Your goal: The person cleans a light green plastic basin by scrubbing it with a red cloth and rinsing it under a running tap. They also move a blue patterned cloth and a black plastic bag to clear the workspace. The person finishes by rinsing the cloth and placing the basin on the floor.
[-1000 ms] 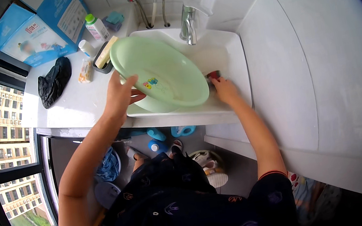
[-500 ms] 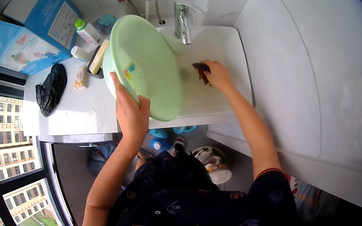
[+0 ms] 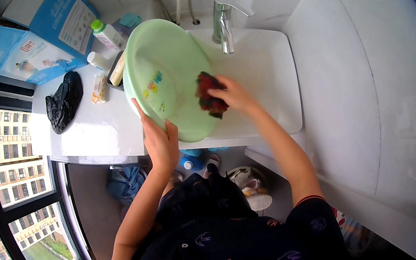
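Note:
A light green plastic basin [image 3: 183, 53] stands tilted on its edge over the left part of the white sink [image 3: 271, 88], its inside facing right. My left hand [image 3: 161, 142] grips the basin by its near left rim, thumb on the inner side. In my right hand [image 3: 232, 96] is a crumpled dark red and black cloth [image 3: 210, 94], held in front of the basin's open side. The cloth is bunched, so its exact kind cannot be made out. Behind the sink rises a chrome faucet [image 3: 223, 25]; no water stream shows from it.
Left on the counter are a black plastic bag [image 3: 65, 103], a small packet [image 3: 98, 89], a soap bar in a dark dish [image 3: 117, 72], a white bottle with green cap [image 3: 106, 35] and a blue box [image 3: 40, 53]. Below stand a blue bottle [image 3: 190, 163] and a laundry basket [image 3: 251, 185].
My right hand has lifted the dark red cloth out of the sink and carried it left to the basin's open side. The basin stays tilted in my left hand.

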